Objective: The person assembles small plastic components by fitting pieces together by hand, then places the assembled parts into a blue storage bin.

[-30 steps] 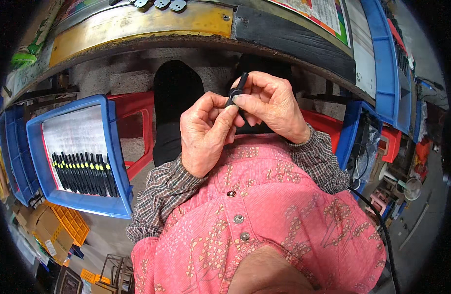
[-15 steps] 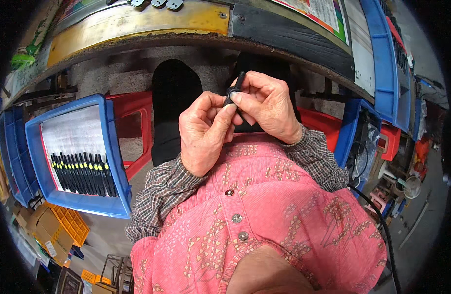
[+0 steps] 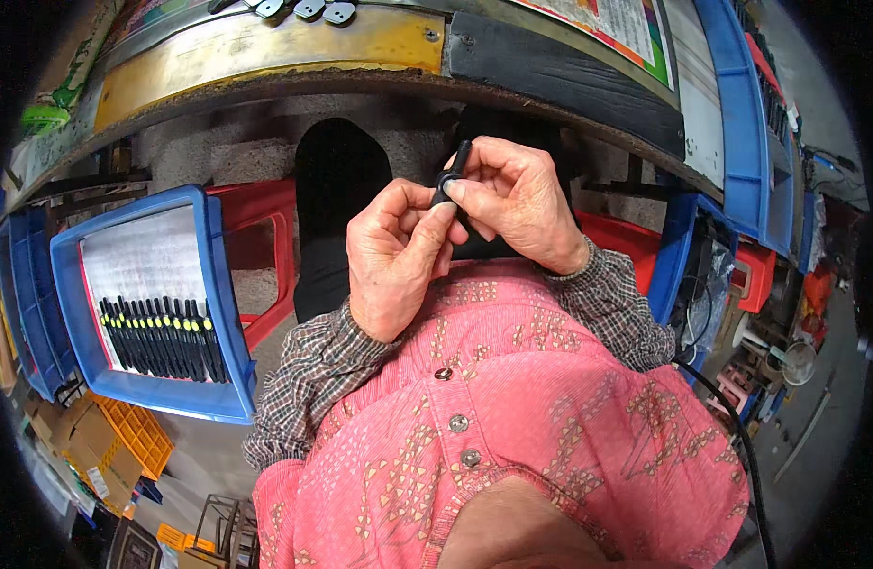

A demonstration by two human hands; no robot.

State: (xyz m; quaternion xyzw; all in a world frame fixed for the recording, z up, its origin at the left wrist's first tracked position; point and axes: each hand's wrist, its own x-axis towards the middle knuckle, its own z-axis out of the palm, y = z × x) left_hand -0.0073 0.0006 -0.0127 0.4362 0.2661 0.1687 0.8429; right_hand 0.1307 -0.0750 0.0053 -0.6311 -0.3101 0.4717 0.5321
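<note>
Above my lap, a small black rod-like part (image 3: 462, 157) with a wider collar is pinched between both hands. My left hand (image 3: 399, 248) grips its lower end with thumb and forefinger. My right hand (image 3: 517, 197) holds it around the collar, thumb pressed on top, while the thin end sticks up past the fingers. The lower part is mostly hidden by my fingertips. To my left, a blue tray (image 3: 230, 313) contains a row of several similar slim black pieces (image 3: 162, 341) with yellow-green dots, lying on white paper.
A worktable edge with a yellow metal strip (image 3: 266, 81) and a black strip (image 3: 560, 66) runs across in front. Grey metal plates (image 3: 309, 9) lie on the table. Blue crates (image 3: 740, 123) stand at the right, a red stool (image 3: 283, 247) beside my legs, cardboard boxes (image 3: 100, 450) lower left.
Both hands stay almost in place on the black part. Its upper end has shifted very slightly left and down.
</note>
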